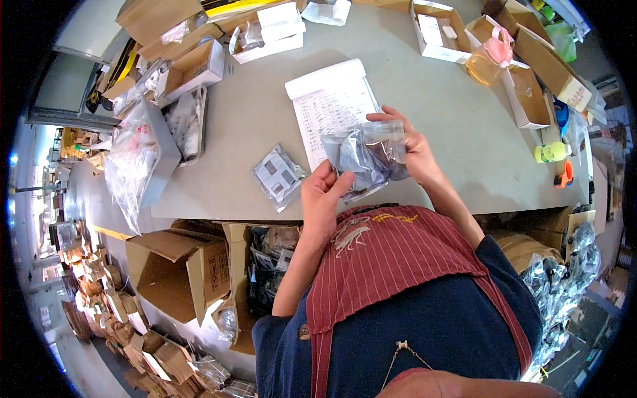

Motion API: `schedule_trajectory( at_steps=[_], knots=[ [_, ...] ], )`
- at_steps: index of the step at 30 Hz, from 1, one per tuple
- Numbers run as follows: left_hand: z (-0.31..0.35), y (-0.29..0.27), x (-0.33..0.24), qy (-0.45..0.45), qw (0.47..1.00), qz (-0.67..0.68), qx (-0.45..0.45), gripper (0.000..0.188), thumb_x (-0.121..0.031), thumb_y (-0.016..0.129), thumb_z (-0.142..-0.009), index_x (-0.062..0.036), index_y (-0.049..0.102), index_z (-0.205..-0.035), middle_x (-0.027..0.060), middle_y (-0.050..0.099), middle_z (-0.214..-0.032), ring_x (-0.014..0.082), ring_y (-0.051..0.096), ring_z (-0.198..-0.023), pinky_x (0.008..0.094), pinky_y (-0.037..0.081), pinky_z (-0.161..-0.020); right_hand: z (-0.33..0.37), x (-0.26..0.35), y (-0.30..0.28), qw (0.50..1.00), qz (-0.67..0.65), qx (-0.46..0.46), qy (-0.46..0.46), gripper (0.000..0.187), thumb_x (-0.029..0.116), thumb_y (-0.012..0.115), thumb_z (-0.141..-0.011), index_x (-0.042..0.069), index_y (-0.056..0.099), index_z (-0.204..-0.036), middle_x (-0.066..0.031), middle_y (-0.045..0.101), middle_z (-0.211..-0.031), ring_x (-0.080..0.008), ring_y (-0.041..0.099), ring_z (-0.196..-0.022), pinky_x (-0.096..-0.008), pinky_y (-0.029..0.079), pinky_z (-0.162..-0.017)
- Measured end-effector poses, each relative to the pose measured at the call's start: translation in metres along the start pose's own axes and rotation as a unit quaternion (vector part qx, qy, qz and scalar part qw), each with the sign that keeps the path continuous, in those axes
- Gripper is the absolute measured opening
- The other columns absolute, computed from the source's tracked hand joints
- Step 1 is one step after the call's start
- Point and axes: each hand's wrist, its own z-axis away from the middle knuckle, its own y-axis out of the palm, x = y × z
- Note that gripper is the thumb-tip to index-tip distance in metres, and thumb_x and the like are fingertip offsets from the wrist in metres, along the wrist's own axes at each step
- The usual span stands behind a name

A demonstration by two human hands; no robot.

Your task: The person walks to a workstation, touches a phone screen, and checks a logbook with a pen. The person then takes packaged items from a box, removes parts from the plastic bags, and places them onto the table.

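Between my two hands is a clear plastic bag [363,156] with something dark inside, too wrapped to make out. My left hand [323,196] pinches its lower left edge between thumb and fingers. On the other side, my right hand [411,149] grips the bag's right edge, its index finger stretched out past the top. Beneath the bag lies a pad of printed sheets [332,96], partly covered by it. Left of my left hand, a second clear bag [278,176] holding a grey and white flat item rests on the table.
The grey table [245,106] carries open white boxes [441,33] at the back and right. A pink-lidded jug [488,63], a yellow-green bottle [552,152] and an orange tape dispenser [565,174] stand right. A grey bin [161,149] with plastic bags sits left; cardboard boxes [179,272] lie below the edge.
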Motion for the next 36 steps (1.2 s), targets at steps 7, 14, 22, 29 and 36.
schedule_trajectory(
  at_steps=[7,14,22,29,36],
  knots=[
    [-0.003,0.002,0.001,0.036,0.998,0.043,-0.039,0.039,-0.006,0.064,-0.092,0.0057,0.055,-0.128,0.0078,0.068,-0.112,0.0118,0.063,-0.097,0.0257,0.048,-0.088,0.003,0.004,0.012,0.998,-0.036,-0.041,0.024,0.028,0.010,0.065,-0.090,0.009,0.068,-0.118,-0.0067,0.056,-0.138,-0.0289,0.036,-0.138,-0.0415,0.029,-0.113],
    [-0.016,-0.020,0.010,0.018,0.990,0.094,-0.107,0.036,-0.007,0.062,-0.093,0.0071,0.056,-0.126,0.0080,0.067,-0.109,0.0147,0.064,-0.094,0.0292,0.050,-0.087,0.001,0.033,0.005,0.976,-0.177,-0.059,0.111,0.027,0.009,0.055,-0.095,0.005,0.061,-0.122,-0.0083,0.049,-0.142,-0.0219,0.041,-0.132,-0.0352,0.030,-0.111],
    [-0.019,-0.080,0.053,-0.042,0.975,0.061,-0.211,0.045,-0.010,0.066,-0.090,0.0080,0.051,-0.128,0.0086,0.066,-0.106,0.0152,0.063,-0.092,0.0281,0.049,-0.084,0.004,0.034,-0.015,0.934,-0.262,-0.162,0.184,0.014,0.016,0.047,-0.103,0.007,0.056,-0.110,-0.0038,0.063,-0.104,-0.0098,0.058,-0.093,-0.0253,0.046,-0.082],
    [-0.012,-0.108,0.111,-0.089,0.973,-0.163,-0.141,0.054,-0.010,0.064,-0.091,0.0104,0.041,-0.135,0.0148,0.061,-0.121,0.0211,0.060,-0.105,0.0330,0.046,-0.094,0.003,0.032,-0.013,0.954,-0.188,-0.187,0.143,0.014,0.014,0.048,-0.103,0.005,0.055,-0.109,-0.0016,0.063,-0.085,-0.0062,0.057,-0.071,-0.0224,0.046,-0.061],
    [-0.006,-0.053,0.056,0.163,0.756,-0.623,-0.115,0.070,-0.021,0.073,-0.084,0.0032,0.040,-0.140,0.0243,0.053,-0.130,0.0417,0.050,-0.122,0.0485,0.041,-0.102,0.002,0.034,-0.009,0.963,-0.170,-0.168,0.125,0.014,0.014,0.045,-0.104,0.004,0.052,-0.111,-0.0057,0.066,-0.079,-0.0061,0.054,-0.059,-0.0216,0.042,-0.050]
  ],
)
